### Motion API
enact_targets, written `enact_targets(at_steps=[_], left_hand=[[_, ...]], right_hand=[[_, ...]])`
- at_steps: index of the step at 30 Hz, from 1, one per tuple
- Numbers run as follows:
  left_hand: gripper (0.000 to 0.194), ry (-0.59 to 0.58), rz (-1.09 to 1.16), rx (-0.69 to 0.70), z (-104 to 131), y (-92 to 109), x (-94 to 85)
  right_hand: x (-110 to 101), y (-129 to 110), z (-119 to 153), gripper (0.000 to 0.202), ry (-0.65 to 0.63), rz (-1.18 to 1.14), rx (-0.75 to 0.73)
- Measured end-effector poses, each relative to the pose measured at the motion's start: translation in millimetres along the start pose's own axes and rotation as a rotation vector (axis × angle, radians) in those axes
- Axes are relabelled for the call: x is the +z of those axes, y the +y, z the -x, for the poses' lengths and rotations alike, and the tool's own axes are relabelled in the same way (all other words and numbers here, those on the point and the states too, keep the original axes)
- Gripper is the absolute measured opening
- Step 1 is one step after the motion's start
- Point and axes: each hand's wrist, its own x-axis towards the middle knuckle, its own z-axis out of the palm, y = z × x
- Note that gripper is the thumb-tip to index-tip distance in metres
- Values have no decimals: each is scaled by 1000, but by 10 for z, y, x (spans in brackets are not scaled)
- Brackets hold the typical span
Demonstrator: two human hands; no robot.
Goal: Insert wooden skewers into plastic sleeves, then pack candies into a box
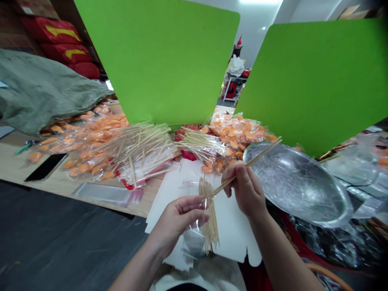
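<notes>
Between the fingers of my right hand (244,188) is a thin bamboo stick (263,153), slanting up to the right. Its lower end meets the fingertips of my left hand (183,216), which pinch a clear plastic bag (195,238) that hangs below them. Whether the stick's tip is inside the bag I cannot tell. Under and beside my hands, a loose bundle of bamboo sticks (210,220) lies on a white sheet (235,226).
Heaps of bagged orange pieces (87,139) and bagged sticks (145,145) cover the table's back. A shiny metal tray (303,182) stands at right. Green panels (169,60) rise behind. A phone (45,167) and clear bags (106,193) lie at left.
</notes>
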Motion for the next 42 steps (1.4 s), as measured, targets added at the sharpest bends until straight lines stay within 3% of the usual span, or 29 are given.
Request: enact_targets(at_steps=[7, 13, 22, 25, 27, 30, 31, 32, 33, 36, 37, 38, 41, 42], left_hand=[[32, -172, -38, -24, 7, 37, -10], [36, -215, -90, -25, 42, 78, 10], [33, -266, -220, -21, 64, 118, 108], [27, -271, -242, -12, 50, 116, 121], [27, -242, -233, -16, 33, 92, 123], [32, -194, -207, -24, 5, 39, 119], [34, -185, -208, -23, -4, 27, 116], [34, -180, -207, -20, -12, 21, 113], [34, -177, -200, -12, -20, 23, 109], [29, -178, -177, 73, -38, 65, 87], [28, -166, -174, 102, -41, 83, 79], [29, -146, -175, 122, -42, 97, 72], [41, -75, -181, 123, -37, 95, 73], [44, -67, -188, 129, -34, 80, 81]], right_hand=[[36, 117, 73, 33, -37, -110, 173], [4, 117, 77, 33, 102, -156, 175], [17, -7, 237, 34, -274, 320, 18], [-51, -20, 150, 23, -409, 365, 56], [-128, -21, 20, 29, -321, 300, 110], [-203, -65, -168, 46, 90, 203, 35], [-200, -96, -191, 43, 142, 237, -10], [-182, -131, -183, 40, 100, 309, -33], [-153, -167, -141, 37, -25, 397, -34], [-64, -218, 113, 36, -527, 556, 48], [-54, -203, 204, 40, -567, 545, 68], [-55, -173, 279, 44, -500, 510, 83], [-71, -30, 381, 41, -77, 336, 221], [-61, 17, 381, 36, -33, 287, 302]])
